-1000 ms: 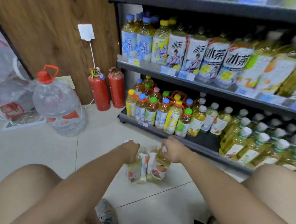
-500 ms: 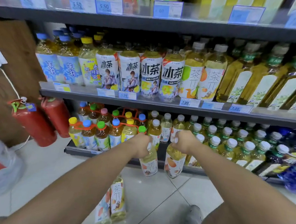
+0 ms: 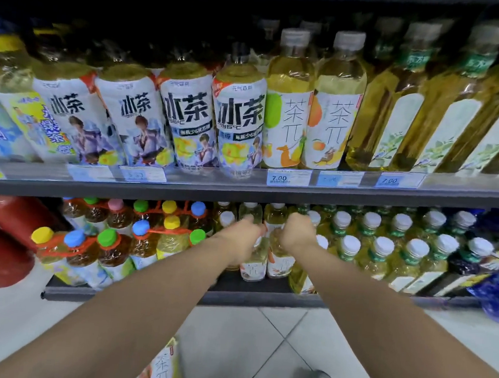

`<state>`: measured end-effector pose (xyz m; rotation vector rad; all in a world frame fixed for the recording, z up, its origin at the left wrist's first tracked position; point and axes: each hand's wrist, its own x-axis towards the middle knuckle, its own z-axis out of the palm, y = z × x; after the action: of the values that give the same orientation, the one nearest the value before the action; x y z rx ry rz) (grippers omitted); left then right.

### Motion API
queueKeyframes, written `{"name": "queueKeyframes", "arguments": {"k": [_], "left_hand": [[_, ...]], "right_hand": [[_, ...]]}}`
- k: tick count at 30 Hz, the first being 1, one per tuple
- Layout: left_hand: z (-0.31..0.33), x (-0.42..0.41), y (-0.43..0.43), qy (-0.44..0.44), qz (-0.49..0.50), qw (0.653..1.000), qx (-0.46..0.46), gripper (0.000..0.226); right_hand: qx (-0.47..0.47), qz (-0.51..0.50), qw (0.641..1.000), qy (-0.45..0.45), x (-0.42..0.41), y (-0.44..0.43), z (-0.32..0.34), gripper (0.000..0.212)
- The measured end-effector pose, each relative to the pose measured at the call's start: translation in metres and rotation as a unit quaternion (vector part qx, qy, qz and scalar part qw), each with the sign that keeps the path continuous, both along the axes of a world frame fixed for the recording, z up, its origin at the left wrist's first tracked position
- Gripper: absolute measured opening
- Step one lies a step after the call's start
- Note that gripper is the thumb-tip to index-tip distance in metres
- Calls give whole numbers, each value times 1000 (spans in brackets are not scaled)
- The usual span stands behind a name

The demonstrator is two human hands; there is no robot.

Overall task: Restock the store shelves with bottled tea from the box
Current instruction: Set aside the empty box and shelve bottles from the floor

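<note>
Together, arms stretched forward, left hand [image 3: 240,235] grips one tea bottle [image 3: 253,267] by its top, right hand [image 3: 297,233] a second bottle [image 3: 280,261].

My left hand [image 3: 240,232] and right hand [image 3: 297,232] grip tea bottles [image 3: 253,264] of clear, glossy plastic; the shelf [image 3: 242,195] looks matt dark metal, the floor tiles [image 3: 231,350] smooth.

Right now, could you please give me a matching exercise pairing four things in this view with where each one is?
Things:
1. left hand
2. fire extinguishers
3. 7.00 price tag
4. spare tea bottle

Places:
A. on the floor tiles, bottom edge of view
B. front rail of the upper shelf
C. far left, beside the lower shelf
D. gripping a small tea bottle at the lower shelf

Pairs: 1-D, 2-C, 3-B, 4-A
</note>
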<state>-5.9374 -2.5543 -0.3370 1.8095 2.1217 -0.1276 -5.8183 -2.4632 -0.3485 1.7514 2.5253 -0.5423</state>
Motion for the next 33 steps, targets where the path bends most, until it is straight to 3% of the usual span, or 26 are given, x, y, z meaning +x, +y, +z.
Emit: {"name": "queueKeyframes", "arguments": {"k": [4, 12, 21, 24, 28, 33], "left_hand": [[-13, -5, 17, 36, -18, 999, 3, 63], [-27, -15, 49, 60, -6, 998, -29, 42], [-39, -12, 67, 155, 19, 988, -5, 54], [-42, -12, 52, 163, 21, 985, 43, 70], [-40, -8, 13, 176, 7, 983, 56, 83], [-42, -5, -57, 166, 20, 984, 52, 75]], "right_hand": [[10, 6, 999, -34, -12, 12, -24, 24], [47, 60, 993, -89, -30, 46, -43, 30], [17, 108, 989, -96, -24, 44, -47, 31], [20, 91, 994, -60, -15, 29, -43, 33], [57, 95, 992, -67, 4, -7, -32, 56], [51, 112, 987, -105, 21, -61, -27, 52]]}}
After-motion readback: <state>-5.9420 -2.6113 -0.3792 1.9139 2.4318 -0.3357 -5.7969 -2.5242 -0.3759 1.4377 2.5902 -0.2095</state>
